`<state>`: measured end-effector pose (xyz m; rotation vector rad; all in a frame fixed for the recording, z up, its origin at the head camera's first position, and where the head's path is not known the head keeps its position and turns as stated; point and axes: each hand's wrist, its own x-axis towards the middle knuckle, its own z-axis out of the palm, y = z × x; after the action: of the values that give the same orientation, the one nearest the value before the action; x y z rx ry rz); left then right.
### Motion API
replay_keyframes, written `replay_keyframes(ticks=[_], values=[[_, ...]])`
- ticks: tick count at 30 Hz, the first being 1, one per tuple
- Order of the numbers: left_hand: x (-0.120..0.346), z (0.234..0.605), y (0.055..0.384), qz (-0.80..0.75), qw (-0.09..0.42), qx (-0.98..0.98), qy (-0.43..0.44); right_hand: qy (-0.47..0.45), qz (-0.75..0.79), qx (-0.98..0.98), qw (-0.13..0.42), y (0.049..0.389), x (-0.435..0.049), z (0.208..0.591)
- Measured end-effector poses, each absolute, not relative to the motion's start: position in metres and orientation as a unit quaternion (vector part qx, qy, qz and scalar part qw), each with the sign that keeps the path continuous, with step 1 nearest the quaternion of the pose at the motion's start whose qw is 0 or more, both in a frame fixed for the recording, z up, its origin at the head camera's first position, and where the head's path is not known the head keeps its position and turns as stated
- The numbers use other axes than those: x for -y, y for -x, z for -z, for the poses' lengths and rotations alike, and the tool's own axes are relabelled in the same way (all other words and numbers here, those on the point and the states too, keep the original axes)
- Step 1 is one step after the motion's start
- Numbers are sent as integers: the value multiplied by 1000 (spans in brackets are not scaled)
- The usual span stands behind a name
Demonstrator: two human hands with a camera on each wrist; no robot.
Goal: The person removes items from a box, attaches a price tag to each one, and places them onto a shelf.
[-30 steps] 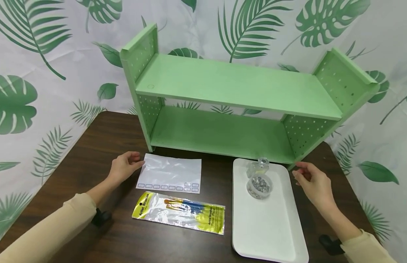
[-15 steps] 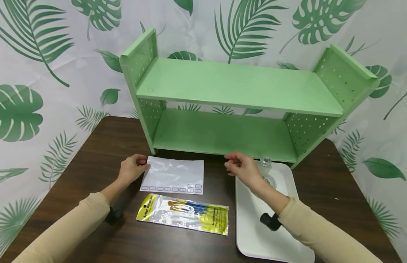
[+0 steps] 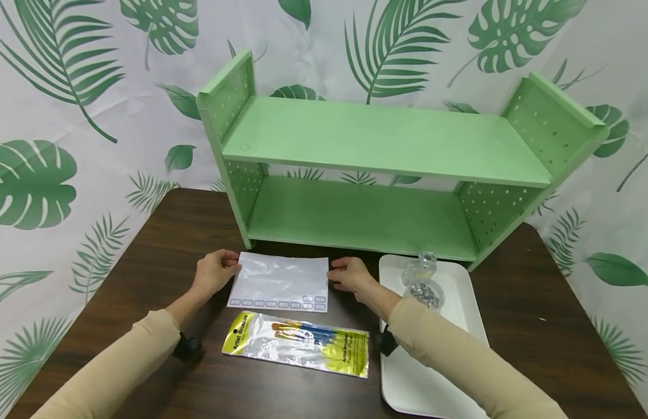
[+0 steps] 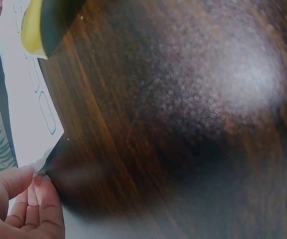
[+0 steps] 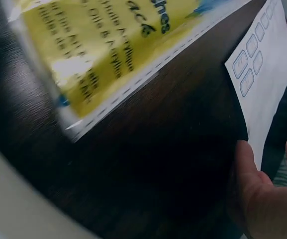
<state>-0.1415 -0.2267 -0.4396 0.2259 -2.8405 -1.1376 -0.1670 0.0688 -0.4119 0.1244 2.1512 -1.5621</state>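
Note:
A glossy white sheet (image 3: 284,279) with small printed boxes along its near edge lies on the dark wooden table in the head view. At its left edge, my left hand (image 3: 214,273) pinches the sheet between thumb and fingers; the left wrist view shows the fingertips (image 4: 41,179) meeting at the corner. My right hand (image 3: 352,274) is at the right edge. Its index finger (image 5: 246,159) touches the sheet there, while the thumb stands apart from it in the right wrist view. Just nearer than the sheet lies a clear-and-yellow packet of artist brushes (image 3: 298,343).
Behind the sheet stands a green two-tier shelf (image 3: 366,212). On the right, a white tray (image 3: 408,381) holds a clear glass bottle (image 3: 420,267) and a round clear tub of small silvery pieces (image 3: 427,295). My right forearm crosses over the tray. A leaf-patterned cloth hangs behind.
My right hand has moved left from beyond the tray to the sheet's right edge. My left hand has come to the sheet's left edge and now pinches it.

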Motion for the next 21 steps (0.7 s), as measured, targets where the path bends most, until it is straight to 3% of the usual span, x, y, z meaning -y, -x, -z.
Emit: replay_keyframes(ticks=[21], values=[[224,434,143,400,19,910,-106,-66,597,-771,213,170,-60,418]])
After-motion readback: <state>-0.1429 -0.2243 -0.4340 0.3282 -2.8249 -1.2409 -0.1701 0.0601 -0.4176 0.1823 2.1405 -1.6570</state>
